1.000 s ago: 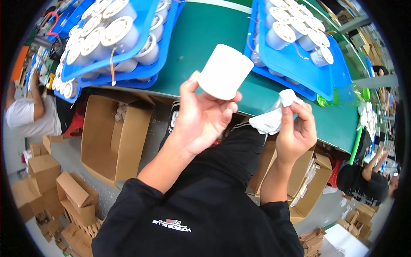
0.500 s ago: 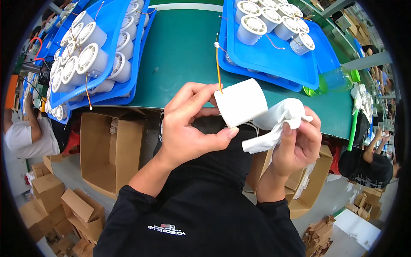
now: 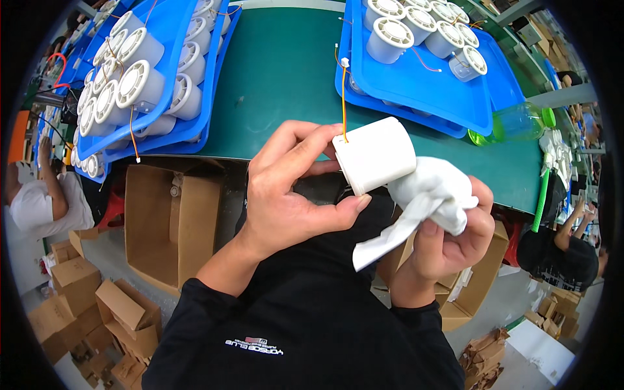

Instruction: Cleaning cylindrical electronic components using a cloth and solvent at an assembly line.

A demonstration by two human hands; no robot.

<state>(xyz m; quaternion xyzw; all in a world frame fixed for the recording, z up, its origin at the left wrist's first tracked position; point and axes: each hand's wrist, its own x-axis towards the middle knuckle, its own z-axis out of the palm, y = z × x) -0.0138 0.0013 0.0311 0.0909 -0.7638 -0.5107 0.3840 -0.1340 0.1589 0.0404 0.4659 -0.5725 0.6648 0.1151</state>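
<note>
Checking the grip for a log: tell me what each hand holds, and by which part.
Left hand holds the white cylinder by its wired end, fingers on the rim. Right hand bunches the white cloth against its side.

Left hand [image 3: 286, 188] raised mid-frame, palm toward the body, fingers [image 3: 305, 140] curled over the top of a held piece, thumb pressed beneath. Right hand [image 3: 448, 227] just beside it, slightly lower, fist closed, knuckles outward. Both forearms rise from black sleeves, bare from the cuffs, wrists bent inward.
</note>
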